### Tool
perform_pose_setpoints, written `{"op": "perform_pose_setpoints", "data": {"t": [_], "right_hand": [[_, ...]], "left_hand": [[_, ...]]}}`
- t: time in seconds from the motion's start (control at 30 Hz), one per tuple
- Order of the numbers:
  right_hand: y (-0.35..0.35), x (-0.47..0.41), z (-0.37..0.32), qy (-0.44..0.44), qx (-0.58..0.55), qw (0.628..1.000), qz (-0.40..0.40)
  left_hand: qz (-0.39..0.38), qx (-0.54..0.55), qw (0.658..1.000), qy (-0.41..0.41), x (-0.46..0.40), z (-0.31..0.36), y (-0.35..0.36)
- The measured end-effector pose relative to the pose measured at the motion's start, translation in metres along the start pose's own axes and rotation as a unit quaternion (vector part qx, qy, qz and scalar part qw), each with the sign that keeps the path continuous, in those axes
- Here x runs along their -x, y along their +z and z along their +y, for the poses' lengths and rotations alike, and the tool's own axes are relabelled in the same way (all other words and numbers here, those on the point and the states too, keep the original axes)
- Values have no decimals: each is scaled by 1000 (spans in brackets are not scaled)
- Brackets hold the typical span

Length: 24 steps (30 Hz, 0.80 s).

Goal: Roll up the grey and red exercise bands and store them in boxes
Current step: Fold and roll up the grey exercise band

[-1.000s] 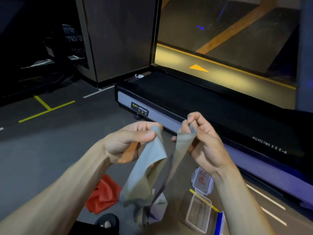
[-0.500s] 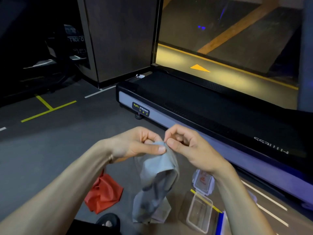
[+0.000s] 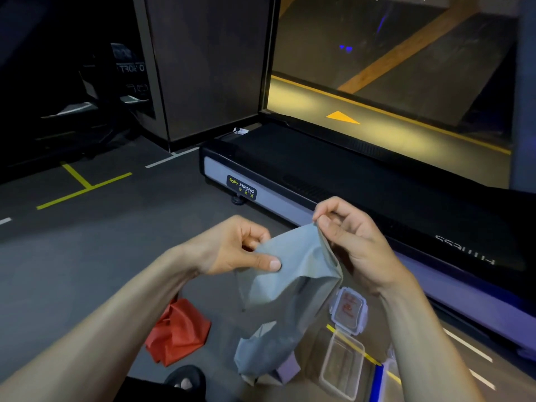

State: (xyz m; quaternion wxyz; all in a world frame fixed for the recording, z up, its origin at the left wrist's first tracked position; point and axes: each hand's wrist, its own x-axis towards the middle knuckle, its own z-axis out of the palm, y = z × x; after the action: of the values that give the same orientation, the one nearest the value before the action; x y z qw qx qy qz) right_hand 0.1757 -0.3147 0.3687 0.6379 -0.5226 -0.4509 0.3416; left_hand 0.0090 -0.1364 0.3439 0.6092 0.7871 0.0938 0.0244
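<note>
Both hands are raised at chest level: the left hand [image 3: 232, 248] pinches one top corner of the grey band [image 3: 293, 274], the right hand [image 3: 352, 242] the other. Nothing is rolled yet. Below the left forearm, the red band [image 3: 178, 333] lies crumpled; below the right wrist, a clear box [image 3: 342, 365] sits open, its far corner cut off.

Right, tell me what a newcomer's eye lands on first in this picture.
First, the thin grey stretchy exercise band held up at centre, the left hand and the right hand each pinching its top edge. Next, the crumpled red exercise band on the dark floor at lower left. Then the clear plastic box and its lid at lower right, beside the black treadmill.
</note>
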Motion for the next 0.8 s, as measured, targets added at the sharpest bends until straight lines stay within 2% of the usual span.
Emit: {"op": "perform_pose_setpoints", "data": {"t": [0.23, 0.37, 0.47, 0.53, 0.67, 0.73, 0.8], "right_hand": [[-5, 0, 3, 3, 4, 1000, 14], [-6, 0, 4, 3, 3, 1000, 15], [-8, 0, 7, 11, 20, 1000, 12], [-8, 1, 11, 21, 23, 999, -7], [13, 2, 24, 49, 16, 995, -82], [25, 1, 29, 59, -33, 993, -99], [29, 0, 29, 69, -82, 990, -92]], "left_hand": [[7, 20, 1000, 7, 0, 0, -1], [-19, 26, 999, 11, 1, 0, -2], [-52, 72, 996, 21, 5, 2, -7], [-89, 156, 983, 39, 9, 4, -9], [-141, 324, 931, 94, 11, 15, 0], [-158, 363, 911, 119, 7, 22, 10], [-156, 364, 908, 134, 5, 25, 15]]}}
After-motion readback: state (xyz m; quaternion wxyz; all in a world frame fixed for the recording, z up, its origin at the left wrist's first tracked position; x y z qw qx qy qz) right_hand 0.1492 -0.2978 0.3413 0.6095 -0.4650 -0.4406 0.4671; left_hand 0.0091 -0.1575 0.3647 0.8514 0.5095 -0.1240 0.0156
